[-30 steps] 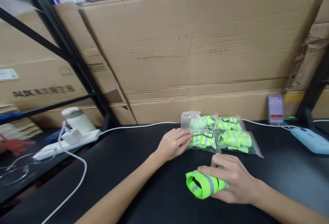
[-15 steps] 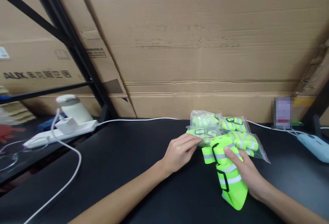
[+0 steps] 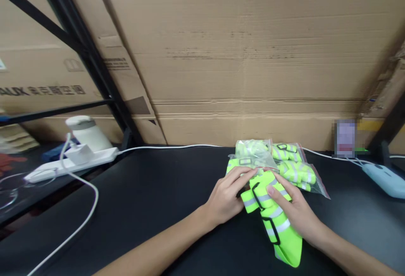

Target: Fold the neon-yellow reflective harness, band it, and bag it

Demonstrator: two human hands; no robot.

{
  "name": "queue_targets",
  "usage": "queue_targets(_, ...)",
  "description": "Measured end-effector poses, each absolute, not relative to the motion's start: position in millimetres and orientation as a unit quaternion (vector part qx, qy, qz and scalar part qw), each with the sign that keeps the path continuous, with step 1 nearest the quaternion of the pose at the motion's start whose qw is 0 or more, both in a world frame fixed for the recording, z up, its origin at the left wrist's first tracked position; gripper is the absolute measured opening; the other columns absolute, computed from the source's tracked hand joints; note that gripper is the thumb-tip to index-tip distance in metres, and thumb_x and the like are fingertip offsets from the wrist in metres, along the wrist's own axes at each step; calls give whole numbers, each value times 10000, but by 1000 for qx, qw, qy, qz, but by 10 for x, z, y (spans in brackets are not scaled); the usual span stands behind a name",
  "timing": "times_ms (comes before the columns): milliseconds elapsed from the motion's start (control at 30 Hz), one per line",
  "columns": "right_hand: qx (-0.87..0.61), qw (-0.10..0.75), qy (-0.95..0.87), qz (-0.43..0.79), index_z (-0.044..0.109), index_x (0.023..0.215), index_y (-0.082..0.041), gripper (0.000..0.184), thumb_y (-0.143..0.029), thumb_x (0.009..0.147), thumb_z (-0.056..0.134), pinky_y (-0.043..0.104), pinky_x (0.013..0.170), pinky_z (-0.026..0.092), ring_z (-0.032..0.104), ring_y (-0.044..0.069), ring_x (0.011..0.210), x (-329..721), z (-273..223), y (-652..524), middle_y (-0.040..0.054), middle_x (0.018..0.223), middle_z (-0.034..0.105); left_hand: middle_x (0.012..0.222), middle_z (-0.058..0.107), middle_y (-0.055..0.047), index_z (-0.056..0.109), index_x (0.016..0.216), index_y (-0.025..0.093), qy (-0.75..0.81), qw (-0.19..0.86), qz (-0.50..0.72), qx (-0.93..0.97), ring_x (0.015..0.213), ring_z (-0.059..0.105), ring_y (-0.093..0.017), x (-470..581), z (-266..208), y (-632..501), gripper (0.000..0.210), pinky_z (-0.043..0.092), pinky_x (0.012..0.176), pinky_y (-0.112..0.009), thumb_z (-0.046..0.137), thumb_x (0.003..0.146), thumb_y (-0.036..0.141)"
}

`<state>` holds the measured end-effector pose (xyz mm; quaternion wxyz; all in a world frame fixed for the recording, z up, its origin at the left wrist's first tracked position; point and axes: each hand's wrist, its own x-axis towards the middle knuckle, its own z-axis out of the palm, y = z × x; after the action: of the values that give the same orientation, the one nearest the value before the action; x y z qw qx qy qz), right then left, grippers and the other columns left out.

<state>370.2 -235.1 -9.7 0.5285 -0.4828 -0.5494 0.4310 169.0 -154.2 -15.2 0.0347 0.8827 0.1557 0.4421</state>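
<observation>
My right hand (image 3: 295,208) is closed on a folded fluorescent yellow-green reflective strap vest (image 3: 283,236), with silver stripes and black buckles. The thumb presses on its upper face, and the loose end hangs toward the front of the table. At its upper left edge is my left hand (image 3: 225,198), fingers bent and together; what lies between the fingertips and thumb is hidden. Just behind both hands lie several clear zip bags with similar rolled vests, among them a back left bag (image 3: 253,147), a back right bag (image 3: 289,152) and a right bag (image 3: 299,172).
A cardboard wall (image 3: 240,65) stands behind the black table (image 3: 164,183). At left are a power strip (image 3: 104,155), a white bottle (image 3: 87,132) and a white cable (image 3: 91,212). A light blue case (image 3: 386,179) lies at right, near a black metal post (image 3: 390,128).
My left hand has moved right and slightly nearer, up against the vest's upper edge. The right hand has shifted the vest a little left and toward me.
</observation>
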Motion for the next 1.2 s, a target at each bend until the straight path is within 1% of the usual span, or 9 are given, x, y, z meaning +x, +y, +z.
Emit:
queue_targets(67,-495,544,-523,431,655,1343,-251,554,-588,903,662,463,1079,500,586,327,1306,3692,-83,-2345,101,1378,654,1232,646,-121,512,1429,231,167,41,446,879,1113,667,-230,1700,-162,-1548,569,628,831,-335,552,889,53)
queue_targets(167,-517,556,-504,412,702,1284,-237,555,-598,863,699,481,1003,559,631,362,1243,3695,-90,-2332,114,1335,681,1269,627,-128,492,1451,221,173,69,441,878,1147,655,-250,1708,-154,-1571,614,621,883,-367,577,859,84)
queue_targets(233,-525,564,-497,399,712,1276,-228,561,-586,844,725,489,958,586,633,382,1236,3704,-104,-2329,125,1335,678,1295,614,-134,479,1465,213,165,91,442,877,1172,642,-261,1702,-136,-1584,640,608,927,-390,582,844,97)
queue_targets(367,-532,572,-489,388,715,1267,-224,509,-546,872,715,474,976,578,621,371,1255,3703,-107,-2337,119,1340,675,1330,596,-142,470,1482,205,137,120,442,878,1207,622,-266,1675,-109,-1587,628,575,992,-431,486,868,75)
queue_targets(433,-531,571,-492,388,707,1275,-226,501,-541,885,704,453,997,567,622,353,1259,3693,-101,-2338,111,1351,669,1335,596,-148,473,1482,197,131,124,441,879,1211,618,-266,1673,-110,-1587,587,570,996,-435,482,905,89)
queue_targets(600,-520,572,-493,399,687,1297,-216,547,-562,873,706,417,993,569,641,331,1235,3695,-102,-2320,110,1385,645,1257,643,-131,523,1436,193,140,92,471,866,1138,652,-221,1726,-130,-1604,531,589,953,-365,608,924,83)
queue_targets(800,-525,565,-497,398,692,1287,-200,561,-561,858,720,433,1029,542,637,329,1240,3715,-87,-2325,128,1386,640,1238,672,-141,558,1399,160,117,52,489,863,1110,660,-228,1752,-106,-1606,525,605,919,-384,664,892,76)
queue_targets(1000,-527,561,-509,386,706,1262,-193,540,-563,868,702,469,1047,525,639,343,1232,3715,-104,-2321,121,1307,697,1179,730,-126,613,1315,114,81,-52,489,867,1115,666,-245,1767,-104,-1631,492,613,936,-394,709,841,26)
queue_targets(1200,-532,561,-506,383,727,1214,-188,511,-552,855,715,429,992,562,672,330,1180,3712,-111,-2325,116,1232,736,1172,736,-106,638,1280,137,85,-3,496,864,1087,674,-226,1779,-94,-1651,444,619,912,-395,659,861,-11)
